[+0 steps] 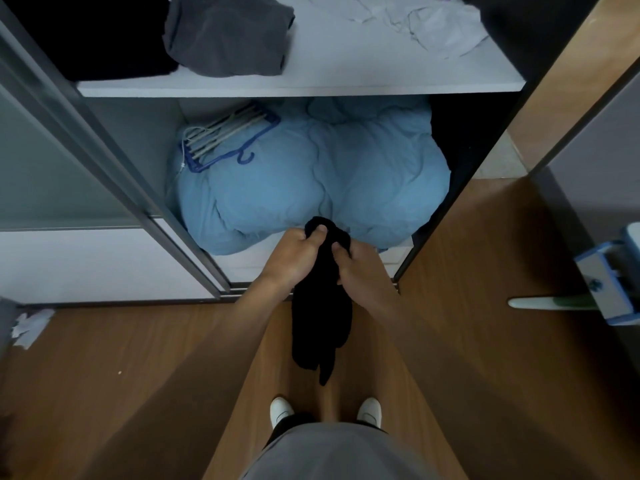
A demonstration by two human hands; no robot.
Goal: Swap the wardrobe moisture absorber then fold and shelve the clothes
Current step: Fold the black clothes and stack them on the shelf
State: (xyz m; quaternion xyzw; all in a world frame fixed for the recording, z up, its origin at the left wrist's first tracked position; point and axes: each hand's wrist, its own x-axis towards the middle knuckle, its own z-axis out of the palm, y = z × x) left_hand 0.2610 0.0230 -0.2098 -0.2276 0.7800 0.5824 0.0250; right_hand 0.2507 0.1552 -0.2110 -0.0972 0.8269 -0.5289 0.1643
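Note:
I stand in front of the open wardrobe holding a black garment (pixel 320 327) that hangs down between my arms. My left hand (pixel 294 258) grips its bunched top edge, thumb over the cloth. My right hand (pixel 360 268) grips the same garment just to the right, fingers curled into the fabric. On the white shelf (pixel 311 86) above lie a folded grey garment (pixel 225 36), a black pile (pixel 104 39) at the left and crumpled white cloth (pixel 426 22) at the right. No moisture absorber is visible.
A bulky light-blue duvet (pixel 311 178) fills the lower compartment, with a bundle of blue and white hangers (pixel 225 136) on it. The sliding door frame (pixel 114 168) stands to the left, a wooden panel (pixel 571 98) to the right. A blue and white mop head (pixel 609 282) lies on the wooden floor at right, crumpled paper (pixel 29 327) at left.

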